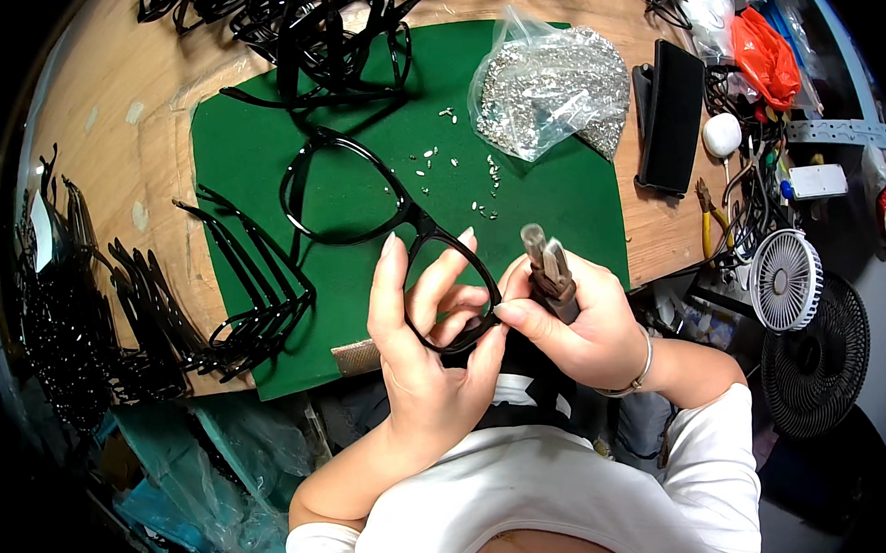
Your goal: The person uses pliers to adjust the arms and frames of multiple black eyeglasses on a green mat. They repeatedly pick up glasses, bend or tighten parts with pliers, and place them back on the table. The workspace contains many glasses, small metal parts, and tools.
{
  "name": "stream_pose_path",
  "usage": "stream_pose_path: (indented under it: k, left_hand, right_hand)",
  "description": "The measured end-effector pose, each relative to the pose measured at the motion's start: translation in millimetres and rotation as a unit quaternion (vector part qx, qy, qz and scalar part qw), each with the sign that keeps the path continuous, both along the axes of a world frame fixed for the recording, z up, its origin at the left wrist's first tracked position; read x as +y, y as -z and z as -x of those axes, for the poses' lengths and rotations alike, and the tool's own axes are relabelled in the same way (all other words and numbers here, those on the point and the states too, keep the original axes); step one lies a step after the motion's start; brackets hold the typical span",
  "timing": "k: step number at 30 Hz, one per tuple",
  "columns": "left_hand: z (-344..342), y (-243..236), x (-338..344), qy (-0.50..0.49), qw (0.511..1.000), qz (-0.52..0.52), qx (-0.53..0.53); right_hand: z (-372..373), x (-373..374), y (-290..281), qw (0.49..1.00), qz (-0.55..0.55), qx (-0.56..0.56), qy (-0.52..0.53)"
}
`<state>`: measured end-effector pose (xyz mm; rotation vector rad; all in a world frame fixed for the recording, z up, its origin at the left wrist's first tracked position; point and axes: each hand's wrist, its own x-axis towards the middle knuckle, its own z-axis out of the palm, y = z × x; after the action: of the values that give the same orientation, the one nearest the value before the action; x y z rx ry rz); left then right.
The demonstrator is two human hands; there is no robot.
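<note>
A black eyeglass frame (421, 221) is held over the green mat (560, 205), tilted, with one rim up and to the left. My left hand (417, 358) grips its lower rim, with fingers passing through and around the opening. In my right hand (596, 334) is a two-pronged metal tool (553, 276), pale at its tips and brownish lower down; its exact kind is unclear. The right thumb touches the lower rim's right side. Small silvery pieces (492, 169) lie scattered on the mat beyond the frame.
A clear plastic bag (543, 81) full of silvery pieces rests on the mat's far right. Black frames pile up at the back (320, 33) and left (253, 286). Right of the mat are a black case (670, 114), yellow-handled pliers (711, 222) and a white fan (786, 279).
</note>
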<state>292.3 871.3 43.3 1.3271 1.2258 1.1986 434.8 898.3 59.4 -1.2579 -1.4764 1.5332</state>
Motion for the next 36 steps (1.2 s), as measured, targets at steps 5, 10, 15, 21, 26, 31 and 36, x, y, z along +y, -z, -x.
stream_pose_path:
  k: [5,10,15,21,26,31,36]
  left_hand:
    - [0,-2,0,0.014,1.0,0.014,-0.003]
    - [12,-13,7,0.074,0.995,0.061,-0.037]
    - [20,-22,6,0.083,0.978,0.106,-0.162]
    - [44,-38,2,0.076,0.966,0.133,-0.208]
    - [57,-37,7,0.139,0.96,0.119,-0.214]
    - [56,-36,5,0.129,0.961,0.128,-0.21]
    - [55,-30,5,0.143,0.958,0.131,-0.209]
  right_hand:
    - [-4,12,-8,0.963,0.25,0.1,-0.004]
    - [-4,17,-13,0.961,0.245,0.112,-0.067]
    - [2,19,-20,0.957,0.236,0.137,-0.1]
    - [0,30,-38,0.961,0.2,0.05,-0.184]
    - [-9,24,-37,0.903,0.199,-0.086,-0.37]
    - [3,36,-44,0.889,0.111,-0.118,-0.429]
    - [7,38,-46,0.873,0.099,-0.19,-0.438]
